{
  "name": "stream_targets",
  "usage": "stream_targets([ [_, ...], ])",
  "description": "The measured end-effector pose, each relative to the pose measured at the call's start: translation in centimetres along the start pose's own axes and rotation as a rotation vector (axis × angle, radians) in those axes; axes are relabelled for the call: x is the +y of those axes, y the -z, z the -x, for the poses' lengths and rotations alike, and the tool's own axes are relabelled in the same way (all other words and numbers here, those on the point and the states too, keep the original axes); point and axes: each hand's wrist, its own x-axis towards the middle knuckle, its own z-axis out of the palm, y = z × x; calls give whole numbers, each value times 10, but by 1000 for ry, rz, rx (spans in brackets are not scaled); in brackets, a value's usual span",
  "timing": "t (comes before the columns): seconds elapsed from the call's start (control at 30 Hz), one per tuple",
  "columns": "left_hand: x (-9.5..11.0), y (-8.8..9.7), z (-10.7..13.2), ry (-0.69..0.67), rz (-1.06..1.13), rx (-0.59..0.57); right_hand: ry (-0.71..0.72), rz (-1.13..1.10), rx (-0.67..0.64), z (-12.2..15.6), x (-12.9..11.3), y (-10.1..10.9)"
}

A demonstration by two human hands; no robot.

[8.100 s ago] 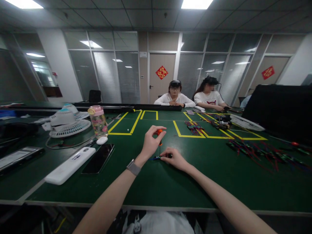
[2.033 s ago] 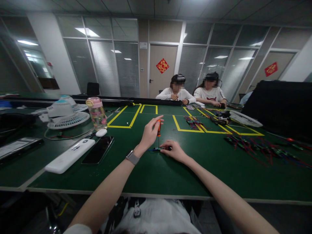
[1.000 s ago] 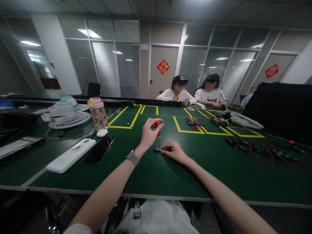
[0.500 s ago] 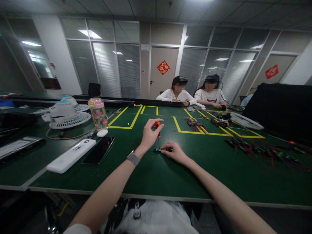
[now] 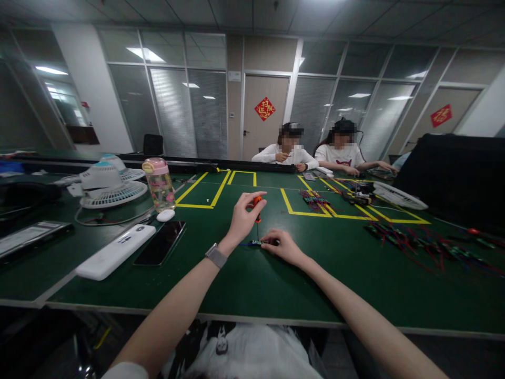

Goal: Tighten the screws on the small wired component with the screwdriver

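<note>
My left hand (image 5: 242, 217) pinches the orange handle of a small screwdriver (image 5: 257, 209), which stands upright with its tip on a small blue part (image 5: 255, 243) lying on the green table (image 5: 252, 284). My right hand (image 5: 282, 245) rests on the table just right of that part, fingers closed on it and pressing it down. A watch (image 5: 215, 256) sits on my left wrist.
A white power bank (image 5: 114, 258), a dark phone (image 5: 160, 250), a white mouse (image 5: 165, 215), a pink-capped bottle (image 5: 158, 185) and a fan (image 5: 108, 191) lie to the left. Wired parts (image 5: 418, 243) lie at the right. Two people sit across the table.
My left fingers have shifted slightly on the screwdriver handle. My right hand and the part have stayed in place. A person opposite has moved an arm outward.
</note>
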Motion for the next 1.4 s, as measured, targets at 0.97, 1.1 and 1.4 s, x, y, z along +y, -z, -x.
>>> stream_targets([
  [0.97, 0, 0, 1, 10, 6, -78, 25, -5, -8, 0, 5, 0],
  [1.1, -2, -1, 2, 14, 33, -53, 26, -4, -10, 0, 4, 1],
  [1.4, 2, -1, 3, -29, -7, -76, 29, -11, -10, 0, 2, 1],
])
